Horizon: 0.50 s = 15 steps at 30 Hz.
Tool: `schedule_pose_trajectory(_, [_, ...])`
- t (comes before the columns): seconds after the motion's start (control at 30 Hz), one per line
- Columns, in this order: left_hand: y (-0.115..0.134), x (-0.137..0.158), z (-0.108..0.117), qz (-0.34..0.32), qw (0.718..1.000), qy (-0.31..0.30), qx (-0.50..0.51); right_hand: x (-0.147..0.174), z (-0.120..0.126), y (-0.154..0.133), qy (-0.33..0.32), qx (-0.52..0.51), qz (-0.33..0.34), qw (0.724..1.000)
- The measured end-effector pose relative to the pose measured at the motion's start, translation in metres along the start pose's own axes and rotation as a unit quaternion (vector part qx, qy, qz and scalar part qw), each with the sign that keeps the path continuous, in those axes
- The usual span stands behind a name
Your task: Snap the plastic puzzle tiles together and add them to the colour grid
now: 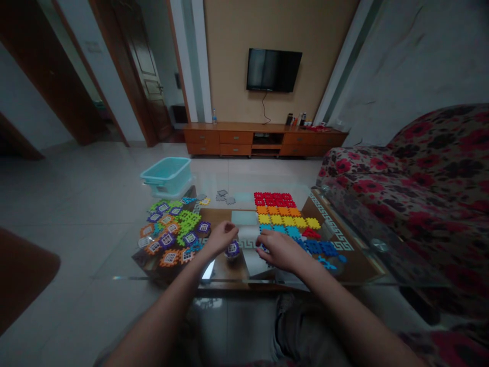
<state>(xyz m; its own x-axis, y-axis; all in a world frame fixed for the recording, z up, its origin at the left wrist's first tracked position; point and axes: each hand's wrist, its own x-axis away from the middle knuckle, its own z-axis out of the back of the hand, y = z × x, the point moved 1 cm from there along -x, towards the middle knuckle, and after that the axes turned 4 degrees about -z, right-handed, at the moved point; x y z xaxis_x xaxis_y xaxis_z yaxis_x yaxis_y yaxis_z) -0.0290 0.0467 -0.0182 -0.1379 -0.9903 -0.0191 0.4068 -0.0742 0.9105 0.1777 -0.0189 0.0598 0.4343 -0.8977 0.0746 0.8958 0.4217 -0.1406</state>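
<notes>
Above the glass table [214, 267], my left hand [221, 238] has its fingers curled together; whether anything is between them is hidden. Just below those fingertips lies a purple interlocking toy tile [232, 248] with a white window pattern. My right hand [280, 248] is closed in a pinch to the right of it, and a sliver of something dark purple shows at its fingertips, too small to name. Close by that hand are light blue tiles [293, 232] and dark blue tiles [328, 248], partly covered by it.
Yellow tiles [289, 221], orange tiles [278, 210] and red tiles [273, 198] lie in rows at the right. Mixed loose tiles, including green ones [187, 220], spread at the left. A turquoise bin [168, 173] stands beyond them. A floral sofa [367, 168] borders the right.
</notes>
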Motion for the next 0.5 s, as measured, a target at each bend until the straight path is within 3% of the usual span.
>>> schedule_pose_trajectory(0.17, [-0.014,-0.005,0.006,-0.010,0.999,0.034,-0.032,-0.030,-0.014,-0.036,0.007,-0.049,0.034,0.998])
schedule_pose_trajectory(0.33, [-0.024,-0.006,0.015,-0.033,0.995,0.054,-0.080,-0.042,-0.035,-0.042,-0.015,-0.075,0.012,0.997])
schedule_pose_trajectory(0.5, [-0.030,-0.008,0.020,-0.064,0.984,0.071,-0.150,-0.044,-0.038,-0.045,-0.018,-0.089,0.010,0.996])
